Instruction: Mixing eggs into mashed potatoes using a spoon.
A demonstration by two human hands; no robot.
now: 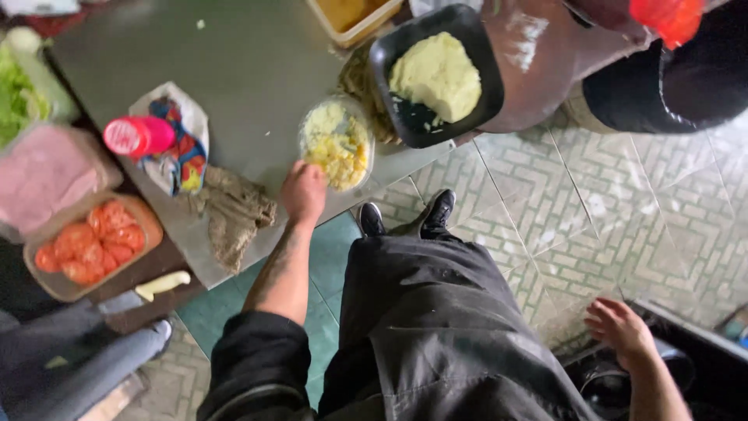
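At the near edge of the metal table (pixel 234 70), one clear round tub (pixel 337 143) of yellow crumbled food sits partly overhanging. Left hand (pixel 303 191) touches the tub's near rim, fingers curled; whether it grips, cannot tell. Right hand (pixel 621 330) hangs open, well away from the tub, above a dark bin (pixel 686 366). Tub looks light, thin-walled, likely flexes; best held around the rim or sides, kept level. Beyond the tub: one black tray (pixel 413 125) with a pale dough-like mound. Left of the tub: one rag (pixel 232 210), one red-capped bottle (pixel 139 136), one tray of tomato slices (pixel 89 242).
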